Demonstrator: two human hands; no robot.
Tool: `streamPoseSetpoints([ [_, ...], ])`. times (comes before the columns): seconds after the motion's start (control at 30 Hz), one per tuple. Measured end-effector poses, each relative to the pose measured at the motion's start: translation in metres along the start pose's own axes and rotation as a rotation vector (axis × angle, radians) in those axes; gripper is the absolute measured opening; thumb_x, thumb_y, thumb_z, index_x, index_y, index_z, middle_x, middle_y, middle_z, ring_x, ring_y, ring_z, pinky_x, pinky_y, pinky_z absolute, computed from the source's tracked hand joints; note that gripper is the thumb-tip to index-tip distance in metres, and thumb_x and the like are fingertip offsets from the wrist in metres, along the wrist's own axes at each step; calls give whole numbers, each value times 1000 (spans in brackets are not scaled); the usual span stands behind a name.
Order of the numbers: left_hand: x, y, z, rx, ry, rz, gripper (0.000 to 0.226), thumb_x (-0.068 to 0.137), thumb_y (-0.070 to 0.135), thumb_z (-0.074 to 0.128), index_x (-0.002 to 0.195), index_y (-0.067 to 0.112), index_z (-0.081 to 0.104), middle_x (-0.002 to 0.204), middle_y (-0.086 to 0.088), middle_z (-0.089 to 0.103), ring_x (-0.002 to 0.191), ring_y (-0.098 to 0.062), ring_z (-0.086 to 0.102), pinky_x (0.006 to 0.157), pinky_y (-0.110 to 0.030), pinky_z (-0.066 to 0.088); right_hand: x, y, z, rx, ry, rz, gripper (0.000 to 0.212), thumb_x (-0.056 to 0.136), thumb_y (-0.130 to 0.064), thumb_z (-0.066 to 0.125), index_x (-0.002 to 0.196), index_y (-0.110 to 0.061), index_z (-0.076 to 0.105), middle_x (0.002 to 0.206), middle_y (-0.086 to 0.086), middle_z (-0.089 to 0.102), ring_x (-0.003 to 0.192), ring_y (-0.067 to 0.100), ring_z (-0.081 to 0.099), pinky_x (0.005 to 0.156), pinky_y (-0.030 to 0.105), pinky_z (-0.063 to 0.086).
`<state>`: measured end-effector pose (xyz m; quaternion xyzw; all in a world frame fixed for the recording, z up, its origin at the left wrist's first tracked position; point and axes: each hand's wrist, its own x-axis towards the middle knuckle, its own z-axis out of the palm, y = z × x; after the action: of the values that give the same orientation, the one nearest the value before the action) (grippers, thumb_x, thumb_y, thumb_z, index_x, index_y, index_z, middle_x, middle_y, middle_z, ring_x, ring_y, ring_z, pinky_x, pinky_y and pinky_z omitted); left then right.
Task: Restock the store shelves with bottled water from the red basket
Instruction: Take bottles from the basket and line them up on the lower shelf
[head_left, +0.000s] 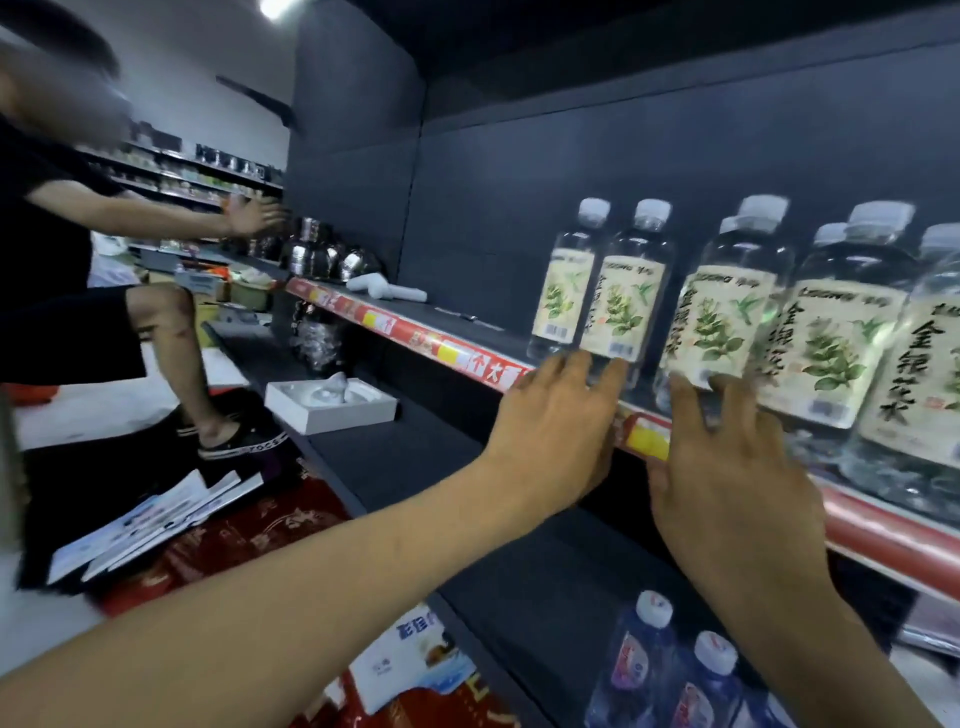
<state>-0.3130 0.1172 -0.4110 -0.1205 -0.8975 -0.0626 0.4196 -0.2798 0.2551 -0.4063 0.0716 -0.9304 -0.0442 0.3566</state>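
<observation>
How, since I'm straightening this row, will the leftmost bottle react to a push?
Tall and narrow, the leftmost bottle may tip if pushed high. It looks full, so probably heavy for its size. Pushed low, it likely slides on the shelf.

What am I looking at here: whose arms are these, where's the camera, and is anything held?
No machine here: one camera sits on a person's head, looking forward and down, so both arms are theirs. The left hand and right hand reach with straight fingers to the bases of two leaf-label bottles on the upper shelf, seemingly nudging them; neither grips anything. More such bottles stand to the right; blue-label bottles stand lower down. A white box lies on the lower shelf, and another person works at left.
</observation>
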Motion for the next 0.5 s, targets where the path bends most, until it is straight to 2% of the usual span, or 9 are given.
streamPoseSetpoints([
  [0.03, -23, -8, -6, 69, -8, 10, 72, 81, 27, 66, 145, 14, 37, 135, -14, 51, 123, -34, 49, 97, -45, 45, -10, -11, 5, 20, -2, -38, 74, 80, -23, 75, 144, -9, 43, 141, 24, 41, 113, 44, 55, 75, 51, 55],
  [0.1, -75, -32, -15, 169, -23, 2, 72, 77, 29, 67, 143, 12, 42, 132, -16, 53, 124, -38, 48, 103, -50, 40, -33, -42, 15, 67, -41, -138, 70, 80, -26, 75, 143, -11, 46, 140, 22, 43, 114, 43, 54, 75, 49, 54],
  [0.2, -160, -71, -28, 323, -124, -84, 66, 78, 30, 60, 140, 11, 47, 125, -17, 57, 117, -40, 52, 100, -51, 42, -72, -94, 35, 149, -154, -298, 68, 91, -33, 63, 150, -18, 33, 147, 16, 32, 125, 38, 45, 85, 48, 49],
  [0.3, -243, -104, -46, 400, -305, -214, 62, 81, 32, 54, 139, 14, 46, 122, -14, 57, 112, -38, 53, 96, -48, 44, -112, -144, 56, 278, -265, -409, 62, 96, -32, 55, 150, -22, 26, 149, 11, 23, 127, 36, 39, 89, 47, 45],
  [0.4, -329, -133, -59, 413, -524, -387, 59, 83, 31, 53, 139, 17, 43, 123, -12, 55, 112, -36, 53, 93, -45, 45, -157, -196, 79, 383, -400, -525, 54, 93, -32, 58, 142, -21, 37, 141, 10, 30, 122, 35, 43, 85, 45, 46],
  [0.5, -416, -160, -59, 374, -765, -614, 56, 85, 32, 52, 139, 19, 39, 128, -10, 51, 118, -34, 51, 93, -43, 44, -201, -245, 107, 427, -577, -660, 51, 93, -37, 57, 139, -22, 39, 136, 9, 34, 121, 34, 47, 87, 44, 48],
])
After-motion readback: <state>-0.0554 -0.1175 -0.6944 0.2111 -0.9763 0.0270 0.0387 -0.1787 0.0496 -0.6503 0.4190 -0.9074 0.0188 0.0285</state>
